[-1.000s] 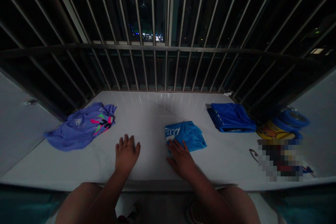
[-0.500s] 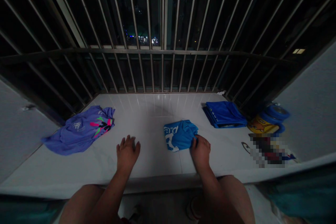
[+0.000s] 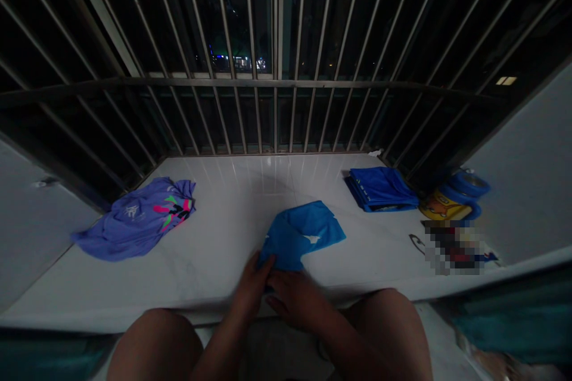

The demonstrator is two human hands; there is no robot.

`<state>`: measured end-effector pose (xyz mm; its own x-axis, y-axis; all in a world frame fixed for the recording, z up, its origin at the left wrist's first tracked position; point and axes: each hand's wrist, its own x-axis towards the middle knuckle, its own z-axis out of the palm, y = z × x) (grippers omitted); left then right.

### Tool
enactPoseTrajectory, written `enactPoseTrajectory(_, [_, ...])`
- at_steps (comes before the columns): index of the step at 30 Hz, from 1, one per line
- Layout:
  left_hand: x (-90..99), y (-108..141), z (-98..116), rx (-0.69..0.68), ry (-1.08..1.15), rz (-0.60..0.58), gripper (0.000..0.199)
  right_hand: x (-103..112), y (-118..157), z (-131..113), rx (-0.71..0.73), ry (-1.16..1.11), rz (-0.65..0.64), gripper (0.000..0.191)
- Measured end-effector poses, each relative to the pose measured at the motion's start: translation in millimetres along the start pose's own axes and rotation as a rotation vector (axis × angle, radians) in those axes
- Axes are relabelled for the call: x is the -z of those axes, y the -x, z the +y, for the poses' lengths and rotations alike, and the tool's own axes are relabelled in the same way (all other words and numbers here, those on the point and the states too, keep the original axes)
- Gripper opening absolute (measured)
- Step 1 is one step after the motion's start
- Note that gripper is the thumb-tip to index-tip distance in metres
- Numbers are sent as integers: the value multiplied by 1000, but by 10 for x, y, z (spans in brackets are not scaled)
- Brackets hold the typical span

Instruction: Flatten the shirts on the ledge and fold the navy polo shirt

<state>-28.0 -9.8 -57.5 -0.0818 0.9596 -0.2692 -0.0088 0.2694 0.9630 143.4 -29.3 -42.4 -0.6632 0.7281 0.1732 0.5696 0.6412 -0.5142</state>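
Observation:
A bright blue shirt [image 3: 304, 232] lies on the pale ledge in front of me, partly opened out, with a small white patch of print showing. My left hand [image 3: 254, 283] is closed on its near left corner, thumb on top of the cloth. Right beside it, my right hand [image 3: 297, 297] grips the same near edge with bent fingers, which partly hide the fabric. Farther left lies a rumpled purple shirt [image 3: 134, 220] with a pink, green and black print. To the right rests a folded stack of darker blue clothing [image 3: 382, 189].
The white tiled ledge [image 3: 223, 202] runs up to metal window bars [image 3: 276, 113]. At the right wall stands a blue and yellow container [image 3: 451, 199], with a blurred-out item [image 3: 456, 247] before it. My knees [image 3: 156, 345] touch or nearly touch the front edge.
Both hands have come together at the near edge of the blue shirt. The shirt has been turned and pulled nearer, and most of its white lettering no longer shows.

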Motion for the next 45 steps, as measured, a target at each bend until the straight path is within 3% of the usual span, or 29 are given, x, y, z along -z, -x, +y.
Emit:
enactPoseTrajectory(2, [68, 11, -4, 27, 56, 26, 72, 60, 90, 64, 16, -2, 67, 34])
enactPoseTrajectory(5, [298, -34, 0, 50, 116, 40, 65, 196, 152, 380, -7, 66, 242, 28])
enactPoseTrajectory(8, [656, -125, 19, 29, 83, 208, 64, 320, 129, 789, -103, 146, 375, 31])
enactPoseTrajectory(11, [1021, -188, 51, -85, -90, 493, 69, 391, 80, 1129, -181, 209, 390, 36])
enactPoseTrajectory(12, [1105, -192, 63, -144, -179, 540, 71, 409, 60, 1213, -207, 226, 377, 40])
enactPoseTrajectory(14, [1176, -183, 87, -286, -387, 503, 71, 453, 7, 1334, -268, 259, 340, 48])
enactPoseTrajectory(17, [1072, -190, 117, -467, -661, 273, 72, 576, -131, 1436, -352, 335, 265, 58])
enactPoseTrajectory(19, [959, -243, 141, -480, -778, 136, 68, 697, -252, 1478, -388, 385, 178, 61])
enactPoseTrajectory(21, [898, -320, 176, -431, -829, 60, 51, 830, -359, 1513, -415, 406, 75, 54])
enactPoseTrajectory(23, [922, -379, 229, -371, -805, 45, 36, 959, -409, 1543, -435, 406, 7, 36])
enactPoseTrajectory(25, [1021, -395, 299, -331, -729, 43, 33, 1083, -380, 1566, -433, 405, -15, 24])
enactPoseTrajectory(29, [1306, -409, 520, -251, -547, -71, 45, 1386, -203, 1617, -298, 185, -26, 26])
enactPoseTrajectory(32, [1431, -625, 833, -178, -454, -174, 56, 1705, -248, 1664, -236, 6, -82, 33])
enactPoseTrajectory(34, [1418, -896, 1107, -207, -509, -140, 56, 1900, -445, 1668, -271, -10, -41, 32])
enactPoseTrajectory(36, [1318, -1184, 1377, -325, -686, 31, 46, 2008, -713, 1625, -375, 88, 158, 27])
enactPoseTrajectory(38, [1155, -1390, 1568, -490, -819, 323, 36, 1991, -953, 1535, -483, 233, 406, 33])
enactPoseTrajectory(40, [971, -1466, 1616, -639, -888, 488, 44, 1844, -1090, 1431, -508, 312, 524, 48])
enactPoseTrajectory(42, [809, -1428, 1499, -688, -943, 417, 44, 1603, -1105, 1351, -456, 329, 426, 52])
enactPoseTrajectory(45, [667, -1276, 1103, -535, -1064, 140, 42, 1207, -965, 1318, -432, 366, 143, 51])
